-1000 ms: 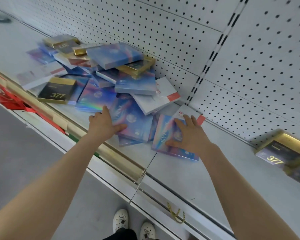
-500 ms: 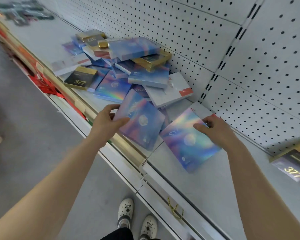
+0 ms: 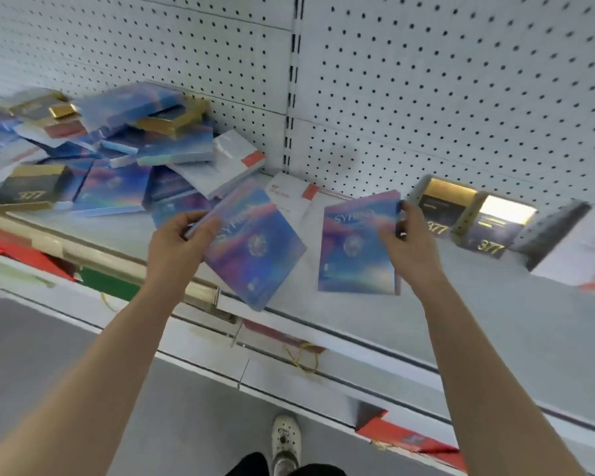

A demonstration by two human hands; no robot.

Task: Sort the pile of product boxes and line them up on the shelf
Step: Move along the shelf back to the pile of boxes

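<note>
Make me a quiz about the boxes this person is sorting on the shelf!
1. True or false: the left hand holds a shiny blue box.
2. The right hand holds a second blue box. Which number is on the black-and-gold boxes standing just right of it? A) 377 B) 12 C) 900
3. Fill in: the messy pile lies on the ___ side of the shelf.
Key: 1. true; 2. A; 3. left.

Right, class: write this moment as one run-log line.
left grip holds blue box | right grip holds second blue box | pile unsorted on shelf | 377 boxes stand at right
</note>
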